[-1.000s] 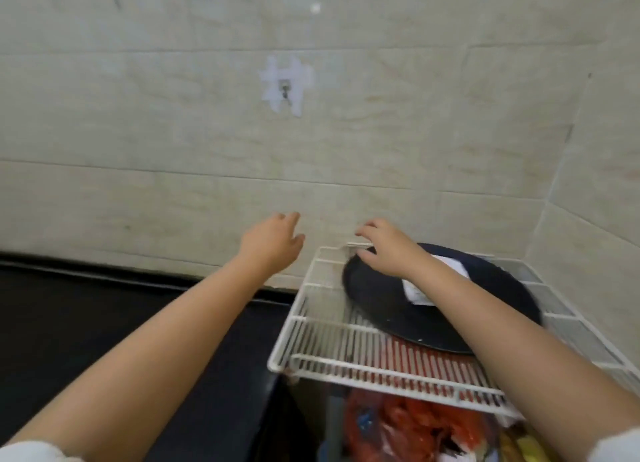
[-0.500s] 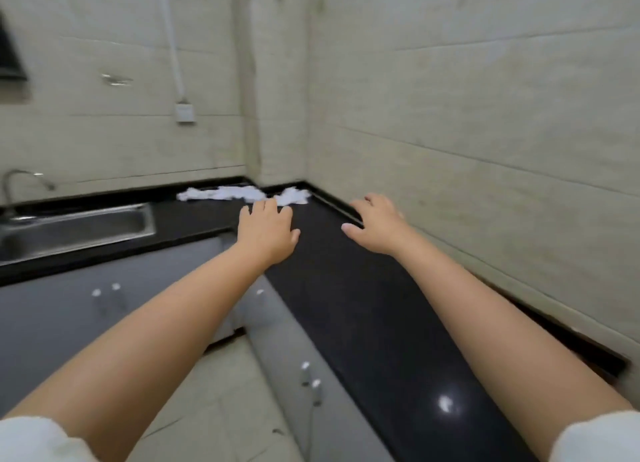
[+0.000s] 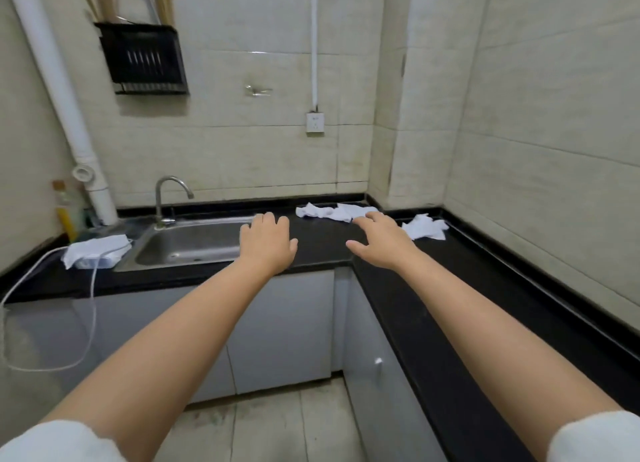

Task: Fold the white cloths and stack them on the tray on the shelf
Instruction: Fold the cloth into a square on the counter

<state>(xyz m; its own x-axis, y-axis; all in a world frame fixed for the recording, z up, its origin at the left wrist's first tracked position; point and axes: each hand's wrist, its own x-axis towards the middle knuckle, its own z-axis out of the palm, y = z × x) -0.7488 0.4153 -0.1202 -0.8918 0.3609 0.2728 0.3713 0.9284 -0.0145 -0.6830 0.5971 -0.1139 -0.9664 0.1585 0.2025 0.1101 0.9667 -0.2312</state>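
Both hands out in front, mid-frame, over the black desk point(image 3: 322, 246). Left hand point(image 3: 266, 241): grip slack, fingers fairly straight, nothing in it. Right hand point(image 3: 379, 241): fingers spread and reaching, also empty, tips just short of the crumpled white cloth point(image 3: 337, 212) lying centre frame at the back edge of the desk. A second crumpled cloth point(image 3: 425, 227) sits to the right of that, in the corner by the wall. A third white cloth point(image 3: 95, 250) lies at left of frame, beside the sink point(image 3: 194, 243), draped over smth w/ a white cable point(image 3: 91, 309) hanging off the desk edge. Tray and shelf not in view.

Risks, as I judge them:
- The centre cloth looks like more than one piece bunched together; grabbing one end could drag the rest along the desk, so the fold starts w/ a tangle.
- Sink is just left of the left hand. A cloth swept sideways could slide in, and the basin may be wet; can't tell.
- Glossy desk, thin fabric: corners may slip while being squared, giving a lopsided fold that won't stack well.
- Left-side cloth: lifting it fast may snag the cable and pull whatever is underneath off the desk.
- Corner cloth is farthest from the right hand, so easy to miss.
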